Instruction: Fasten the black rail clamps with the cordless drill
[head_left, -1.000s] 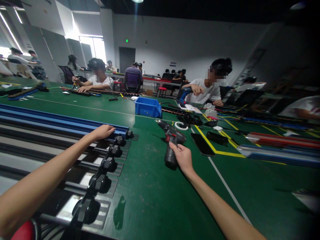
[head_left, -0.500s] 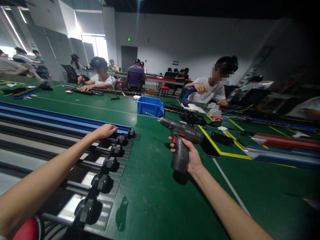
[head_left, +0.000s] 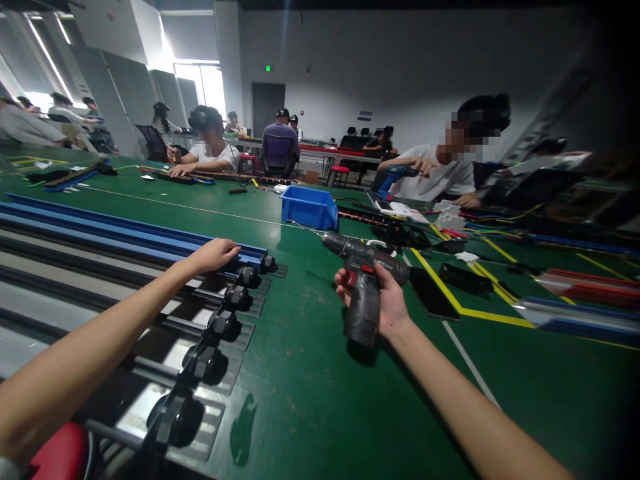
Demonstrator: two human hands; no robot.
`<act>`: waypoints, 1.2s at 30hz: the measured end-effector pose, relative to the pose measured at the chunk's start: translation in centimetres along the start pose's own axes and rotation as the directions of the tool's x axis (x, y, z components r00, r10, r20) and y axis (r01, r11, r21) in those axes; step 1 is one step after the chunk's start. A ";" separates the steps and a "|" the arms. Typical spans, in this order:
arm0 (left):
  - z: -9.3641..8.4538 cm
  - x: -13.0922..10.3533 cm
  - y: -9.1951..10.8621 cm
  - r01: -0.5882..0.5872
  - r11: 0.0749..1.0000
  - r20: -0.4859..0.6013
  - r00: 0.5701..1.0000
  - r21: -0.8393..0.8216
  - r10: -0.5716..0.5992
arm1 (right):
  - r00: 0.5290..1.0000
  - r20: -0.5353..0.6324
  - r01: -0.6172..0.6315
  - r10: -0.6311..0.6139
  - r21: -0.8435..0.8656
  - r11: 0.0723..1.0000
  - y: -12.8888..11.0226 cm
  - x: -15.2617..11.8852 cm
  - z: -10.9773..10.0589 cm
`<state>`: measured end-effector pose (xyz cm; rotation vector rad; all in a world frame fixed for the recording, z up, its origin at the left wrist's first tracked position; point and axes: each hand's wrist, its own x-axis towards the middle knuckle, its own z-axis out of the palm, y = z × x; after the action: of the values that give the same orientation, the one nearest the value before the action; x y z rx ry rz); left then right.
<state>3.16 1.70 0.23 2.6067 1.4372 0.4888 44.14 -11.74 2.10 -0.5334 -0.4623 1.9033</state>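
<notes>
My right hand (head_left: 387,297) is wrapped round the handle of a black cordless drill (head_left: 364,293), whose long thin bit points to the upper left, towards a blue bin (head_left: 309,208). On the left, my left hand (head_left: 216,255) rests on the blue rail (head_left: 165,245) near its right end; its fingers are together and bent over the rail, and what is under them is hidden. Several long rails lie side by side, with black knobs (head_left: 221,325) and slotted plates (head_left: 239,335) at their right ends.
The green table (head_left: 300,400) carries a dark flat panel (head_left: 434,293) beside yellow tape, red and blue profiles (head_left: 590,287), cables and black parts. Across it, one person (head_left: 430,177) holds a blue drill (head_left: 395,179); another person (head_left: 213,155) handles a dark strip. A red stool (head_left: 63,453) is at lower left.
The camera view has shifted, so the background sits further right. My right hand still holds the drill, and my left hand stays on the blue rail. The person across has moved the blue drill slightly.
</notes>
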 end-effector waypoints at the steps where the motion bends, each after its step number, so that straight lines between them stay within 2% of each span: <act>1: -0.4 0.0 0.5 -0.015 1.000 -0.041 0.999 0.005 0.015 | 1.000 -0.004 -0.005 0.005 -0.001 1.000 0.0 0.8 -0.2; 3: -0.9 0.0 1.8 -0.003 1.000 -0.115 0.993 -0.004 0.002 | 1.000 0.001 -0.014 0.014 -0.004 1.000 0.1 2.5 -0.5; 5: -1.2 0.3 3.1 0.036 0.998 -0.130 0.991 -0.045 -0.041 | 0.999 0.020 -0.037 0.037 0.001 0.999 0.1 4.2 -0.8; 9: -0.4 1.2 5.6 0.087 0.994 -0.052 0.995 -0.070 -0.090 | 0.993 0.052 -0.105 0.103 0.033 0.994 0.6 6.3 -2.0; 14: 1.7 2.7 7.5 0.225 0.974 0.048 0.973 -0.010 -0.224 | 0.985 0.040 -0.169 0.169 0.011 0.986 1.3 6.4 -3.7; 19: 2.8 2.9 7.4 0.229 0.972 0.064 0.972 -0.048 -0.226 | 0.985 -0.014 -0.173 0.173 -0.014 0.985 1.3 6.2 -4.0; 28: 2.7 2.9 7.0 0.247 0.963 0.122 0.965 -0.105 -0.234 | 0.972 0.012 -0.235 0.235 -0.015 0.972 1.2 6.5 -4.2; 36: 2.7 2.8 7.1 0.260 0.960 0.118 0.962 -0.108 -0.247 | 0.976 -0.020 -0.218 0.217 -0.033 0.976 1.2 6.4 -3.7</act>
<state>11.12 0.31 0.13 2.2745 1.6208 0.3897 43.08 -6.03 -2.56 -0.6442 -0.4417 2.1010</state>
